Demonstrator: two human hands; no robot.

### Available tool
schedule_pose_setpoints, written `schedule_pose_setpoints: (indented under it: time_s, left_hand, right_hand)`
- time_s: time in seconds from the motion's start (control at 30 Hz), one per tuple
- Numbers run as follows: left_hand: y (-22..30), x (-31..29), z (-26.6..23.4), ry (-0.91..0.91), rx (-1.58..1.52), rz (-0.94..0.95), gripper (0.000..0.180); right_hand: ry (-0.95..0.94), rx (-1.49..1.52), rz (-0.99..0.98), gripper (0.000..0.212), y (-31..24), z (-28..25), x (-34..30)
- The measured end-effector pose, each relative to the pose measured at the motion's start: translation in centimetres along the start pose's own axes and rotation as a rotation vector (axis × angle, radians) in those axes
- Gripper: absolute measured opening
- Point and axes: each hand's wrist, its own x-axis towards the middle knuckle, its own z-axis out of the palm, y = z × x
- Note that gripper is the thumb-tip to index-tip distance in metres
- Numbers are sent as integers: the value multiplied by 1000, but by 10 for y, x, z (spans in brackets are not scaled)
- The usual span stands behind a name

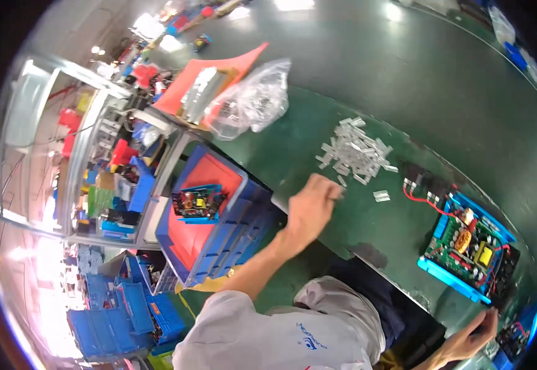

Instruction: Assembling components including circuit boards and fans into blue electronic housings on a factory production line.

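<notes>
My left hand (311,206) is over the green work surface with its fingers curled together; whatever they pinch, if anything, is hidden. Just beyond its fingertips lies a heap of small silver metal clips (356,151). A couple of similar pieces (381,196) lie apart, to the right of the heap. At the lower right, my right hand (475,336) has its fingers loosely bent and apart, with nothing visible in them. It is close to the near corner of a blue open-topped housing with a green circuit board (462,240). Red wires run from that board to black parts (425,182).
Left of me stands a blue crate (234,231) with a red sheet and another circuit unit (199,203) on top. A clear plastic bag (253,102) and silver bars (202,92) lie behind it. Another blue unit (515,339) sits beside my right hand.
</notes>
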Motion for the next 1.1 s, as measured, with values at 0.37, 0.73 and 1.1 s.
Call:
schedule_pose_setpoints:
  time_s: [0.37,0.73,1.1]
  left_hand:
    - [145,-64,23,-866,-1051,-81,21]
    - [167,-53,53,-594,-502,465,15]
    - [204,-50,56,-897,-1144,-270,24]
  right_hand:
    - [-721,564,-68,27,-66,41,-36]
    - [-418,461,553,13,-56,3,-32]
    - [-504,531,411,20,-39,-13,-24]
